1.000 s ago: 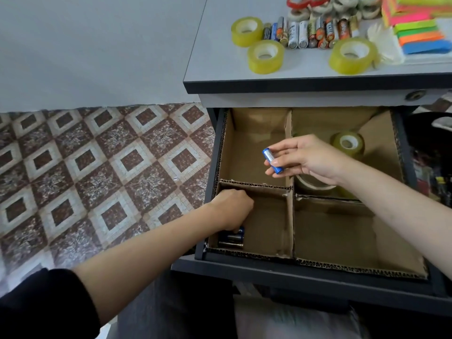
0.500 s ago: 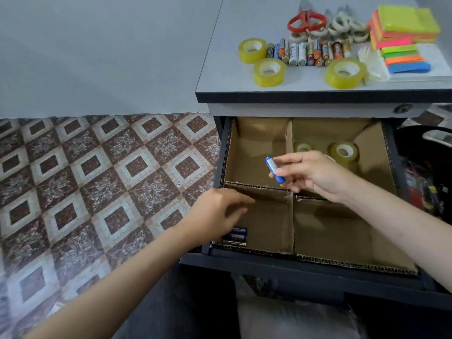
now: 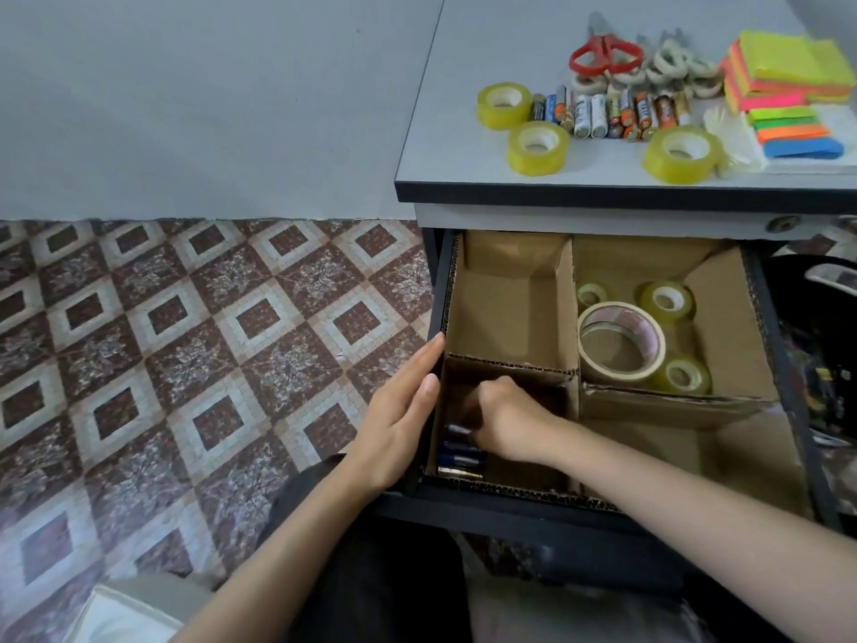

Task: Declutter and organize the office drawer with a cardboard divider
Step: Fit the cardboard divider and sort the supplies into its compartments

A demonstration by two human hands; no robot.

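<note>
The open drawer (image 3: 510, 508) holds a cardboard divider (image 3: 510, 364) with four compartments. A few blue batteries (image 3: 459, 459) lie in the front-left one. My right hand (image 3: 514, 420) reaches down into that compartment, fingers curled at the end of a blue battery (image 3: 457, 430) on top of the pile. My left hand (image 3: 399, 410) rests flat against the drawer's left side with straight fingers. The back-right compartment holds a large tape roll (image 3: 649, 359) and three small yellow rolls (image 3: 668, 301).
On the desk top (image 3: 445, 146) lie a row of batteries (image 3: 612, 113), three yellow tape rolls (image 3: 538, 148), red scissors (image 3: 605, 55), pale tape rings (image 3: 672, 67) and coloured sticky notes (image 3: 788, 71). Patterned floor tiles (image 3: 208, 341) spread to the left.
My right hand came down from above the divider into the front-left compartment with the blue battery. My left hand left that compartment and moved to the drawer's left side.
</note>
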